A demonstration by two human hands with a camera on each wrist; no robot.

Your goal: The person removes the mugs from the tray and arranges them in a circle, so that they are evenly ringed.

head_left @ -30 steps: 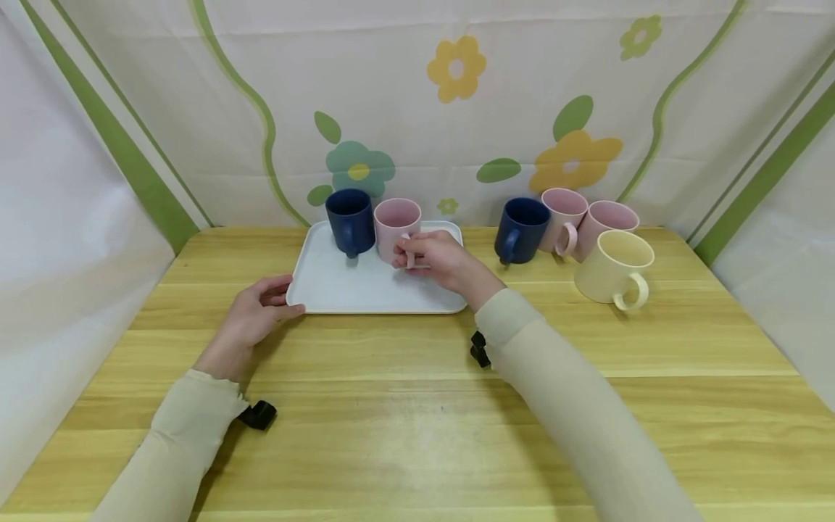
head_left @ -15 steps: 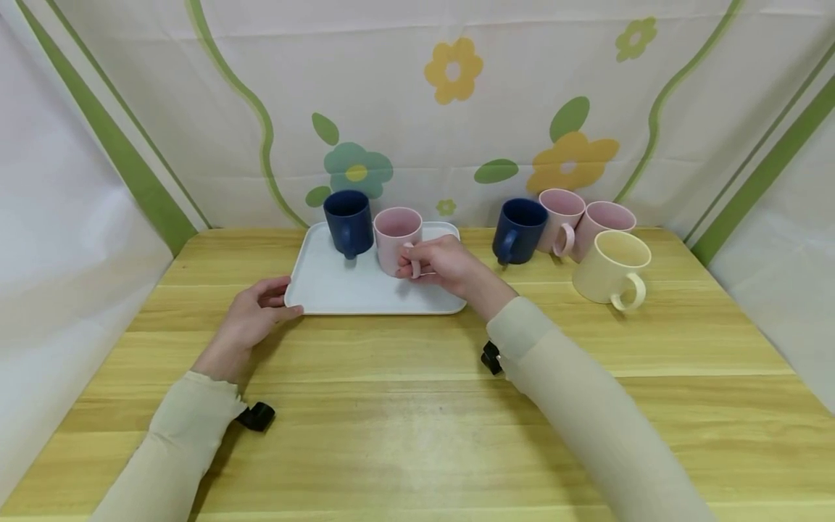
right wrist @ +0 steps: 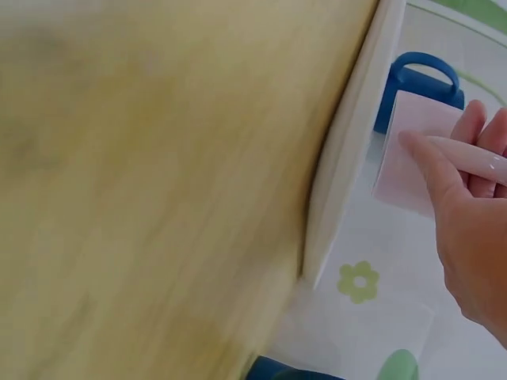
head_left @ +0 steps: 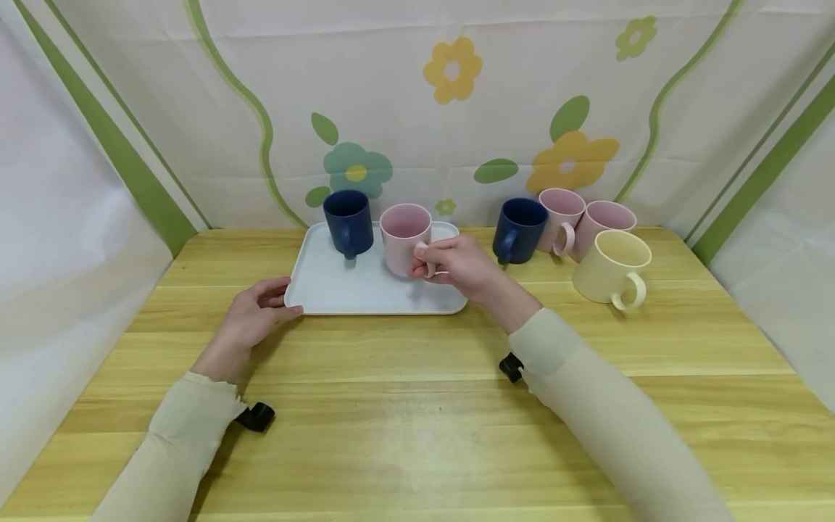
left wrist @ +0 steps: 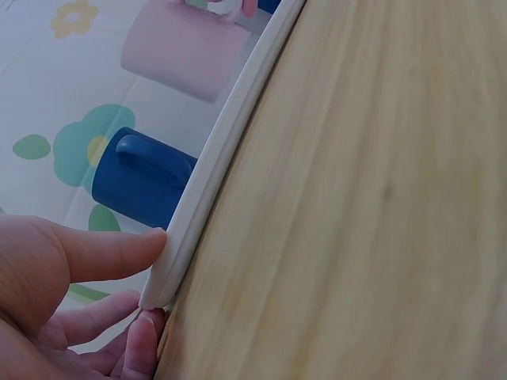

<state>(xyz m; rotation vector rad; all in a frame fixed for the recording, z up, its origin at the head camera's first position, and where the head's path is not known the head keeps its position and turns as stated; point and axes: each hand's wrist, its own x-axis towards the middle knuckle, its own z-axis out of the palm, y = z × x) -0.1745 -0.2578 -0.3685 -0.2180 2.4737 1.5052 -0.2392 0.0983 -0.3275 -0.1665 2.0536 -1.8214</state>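
Note:
My right hand [head_left: 459, 268] pinches the handle of a pink mug [head_left: 399, 250] over the white tray [head_left: 339, 296]. The mug is upright and seems slightly raised off the tray; its handle points right, partly covered by my fingers. My left hand [head_left: 251, 315] holds the tray's near left corner, thumb against the rim in the left wrist view and the other fingers lower at the corner. A dark blue mug [head_left: 349, 228] stands on the tray, left of the pink one, its handle toward me.
Right of the tray stand another dark blue mug [head_left: 520, 232], two pink mugs [head_left: 554, 235] and a cream-yellow mug [head_left: 609, 272], close together. A flowered curtain [head_left: 404, 109] hangs behind the wooden table [head_left: 391, 406].
My right hand has brought the pink mug away from the blue mug, to the right and slightly toward me, and it seems to have risen. The left hand stays at the tray corner.

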